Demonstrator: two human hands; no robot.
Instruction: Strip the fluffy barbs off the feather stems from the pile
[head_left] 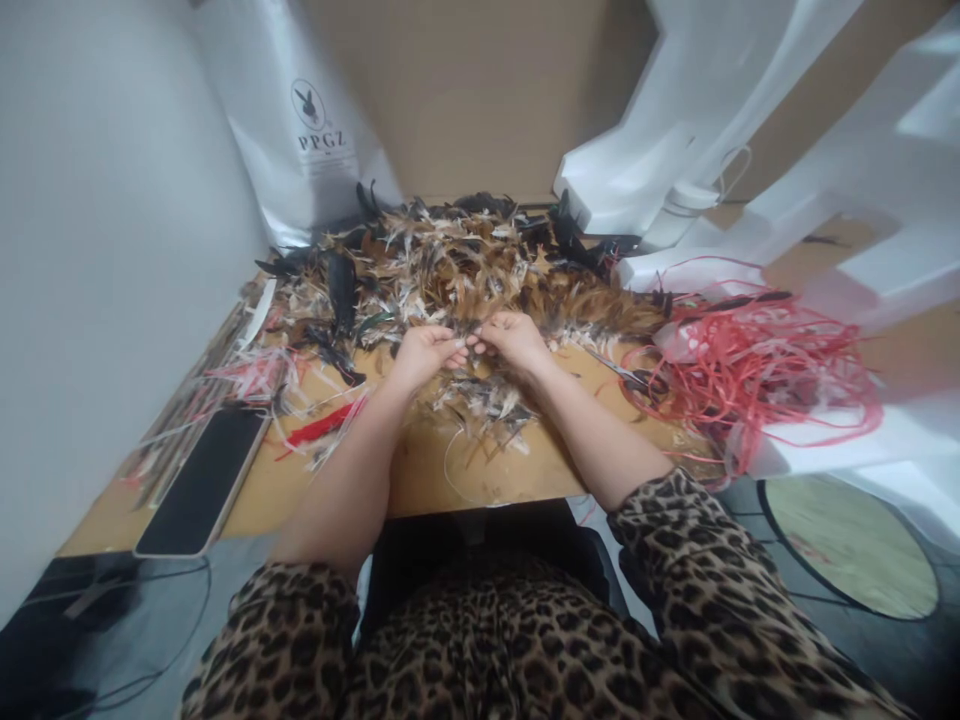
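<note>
My left hand and my right hand meet above the table, thumbs and forefingers pinched almost tip to tip. Small dark feathers show at the fingertips; how many are pinched is too fine to tell. Behind the hands spreads a big heap of brown, white and black feathers. Below them, between my forearms, lies a smaller bunch of grey and white feathers. A thin pale thread curls on the tabletop near that bunch.
Scissors lie right of my hands, beside a tangle of red and pink plastic strips. On the left are a phone, a red strip and thin sticks. White bags stand behind. A round stool is at lower right.
</note>
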